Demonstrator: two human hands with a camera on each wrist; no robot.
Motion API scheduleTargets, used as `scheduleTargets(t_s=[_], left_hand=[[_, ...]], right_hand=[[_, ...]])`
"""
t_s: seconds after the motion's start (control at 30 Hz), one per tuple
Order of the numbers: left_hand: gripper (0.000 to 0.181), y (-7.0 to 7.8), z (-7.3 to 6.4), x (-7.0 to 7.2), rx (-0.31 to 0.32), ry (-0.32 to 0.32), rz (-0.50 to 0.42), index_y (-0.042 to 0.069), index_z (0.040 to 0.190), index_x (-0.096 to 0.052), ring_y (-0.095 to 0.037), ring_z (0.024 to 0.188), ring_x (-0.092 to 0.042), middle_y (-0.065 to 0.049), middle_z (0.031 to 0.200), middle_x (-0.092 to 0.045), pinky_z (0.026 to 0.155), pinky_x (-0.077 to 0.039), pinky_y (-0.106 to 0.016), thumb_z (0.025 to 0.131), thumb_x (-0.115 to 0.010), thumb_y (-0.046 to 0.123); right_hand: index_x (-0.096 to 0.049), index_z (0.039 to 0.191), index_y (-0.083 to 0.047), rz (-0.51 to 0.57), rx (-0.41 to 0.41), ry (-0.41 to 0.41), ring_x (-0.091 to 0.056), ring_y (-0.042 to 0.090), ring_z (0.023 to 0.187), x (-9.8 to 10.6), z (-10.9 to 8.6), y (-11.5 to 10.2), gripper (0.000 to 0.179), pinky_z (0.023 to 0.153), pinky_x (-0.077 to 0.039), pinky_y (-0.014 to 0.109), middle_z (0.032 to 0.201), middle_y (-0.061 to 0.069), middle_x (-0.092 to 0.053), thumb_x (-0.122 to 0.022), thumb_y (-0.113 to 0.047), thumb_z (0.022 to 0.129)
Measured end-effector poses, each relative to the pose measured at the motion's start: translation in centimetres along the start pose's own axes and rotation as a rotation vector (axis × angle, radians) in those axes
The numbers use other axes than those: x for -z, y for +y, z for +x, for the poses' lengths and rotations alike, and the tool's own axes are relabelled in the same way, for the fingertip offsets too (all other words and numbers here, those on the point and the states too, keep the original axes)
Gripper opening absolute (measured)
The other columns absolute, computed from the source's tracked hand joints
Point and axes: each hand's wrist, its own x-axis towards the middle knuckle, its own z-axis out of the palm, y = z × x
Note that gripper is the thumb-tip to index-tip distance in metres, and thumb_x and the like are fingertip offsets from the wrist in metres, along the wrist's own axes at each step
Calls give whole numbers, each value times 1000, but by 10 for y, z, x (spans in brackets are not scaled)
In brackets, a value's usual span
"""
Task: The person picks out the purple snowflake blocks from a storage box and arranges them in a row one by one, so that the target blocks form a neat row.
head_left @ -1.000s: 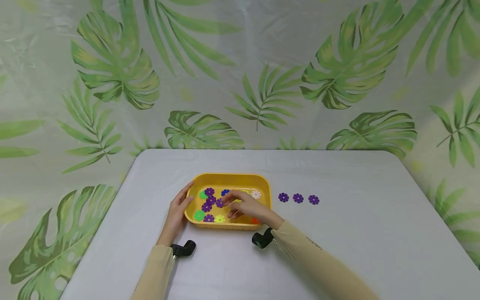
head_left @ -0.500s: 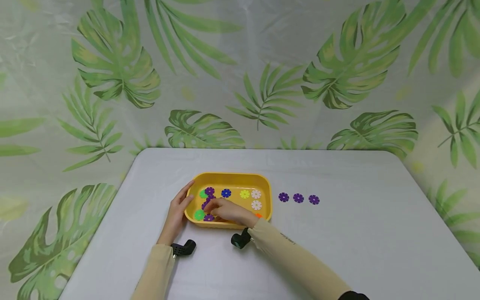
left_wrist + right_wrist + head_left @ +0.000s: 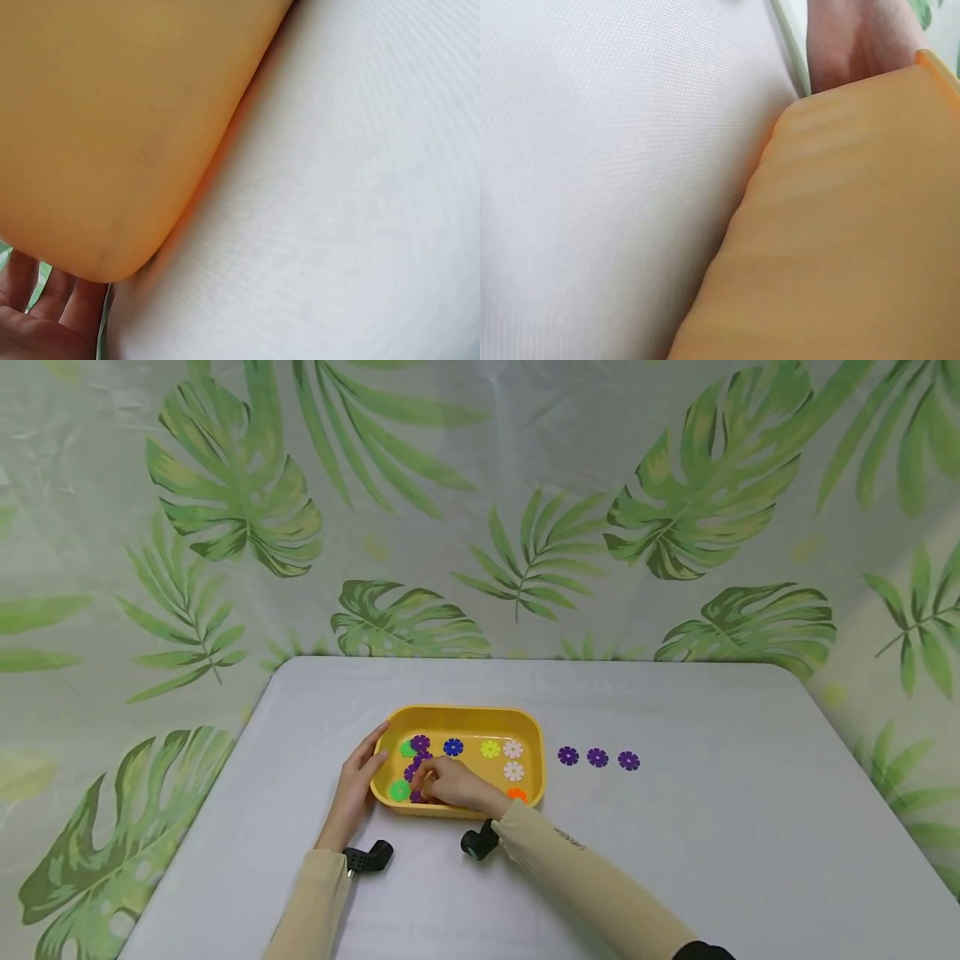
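A yellow plastic tray (image 3: 468, 718) stands on the table, with several flower-shaped discs lying inside it. My left hand (image 3: 358, 777) holds its left end, thumb at the rim and fingers along the outer wall. In the left wrist view, fingers (image 3: 52, 307) show beyond the tray's corner. My right hand (image 3: 453, 783) reaches over the front wall, its bent fingers down among the purple discs (image 3: 421, 743) on the left side. Whether they pinch a disc is hidden. Green discs (image 3: 400, 791) lie near those fingers. The right wrist view shows mostly the tray's outer wall (image 3: 840, 225).
Right of the tray, a purple disc (image 3: 567, 756), a second (image 3: 597, 757) and a third (image 3: 628, 761) lie in a row on the white table (image 3: 712, 827). Blue (image 3: 453, 747), yellow (image 3: 490, 749), white (image 3: 513, 749) and orange (image 3: 517, 794) discs lie elsewhere inside the tray.
My right hand has moved left and slightly toward me inside the tray, uncovering the blue, yellow and white discs, then stayed among the purple ones. The left hand keeps its place.
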Motion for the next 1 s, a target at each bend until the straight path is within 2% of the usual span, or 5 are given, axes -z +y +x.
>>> scheduleTargets(t_s=[0.3,0.5,0.6,0.73,1.0], left_hand=[[46,-2,1,-1,7,11,7,13,147,-39,-10,141,-21,3,153,-30,110,-27,-22,102,-45,12],[46,-2,0,-1,2,9,-2,14,147,-39,-10,140,-22,3,153,-30,110,-28,-22,102,-46,13],[46,0,0,-2,4,15,1,14,147,-40,-10,140,-22,3,153,-30,110,-28,-22,102,-46,13],[46,1,-1,-2,12,18,5,15,147,-39,-9,140,-23,4,153,-30,110,-28,-22,102,-46,14],[46,-2,-1,-2,8,9,-10,16,147,-40,-10,140,-24,4,153,-30,110,-28,-22,102,-46,15]], right_hand=[[-65,103,-3,69,48,28,-48,16,63,28,-13,10,17,52,-41,21,79,4,-56,-54,0,91],[-63,109,2,187,98,10,-57,36,82,68,-36,16,19,62,-55,34,86,9,-59,-51,-2,95],[-62,110,3,212,92,22,-58,35,82,90,-50,19,19,68,-57,41,89,11,-60,-50,-4,96],[-61,112,4,209,83,69,-58,25,82,118,-68,26,21,72,-58,36,100,13,-61,-51,-6,97],[-58,119,6,143,5,214,-60,26,89,170,-106,66,28,88,-54,37,112,17,-61,-49,-10,99]])
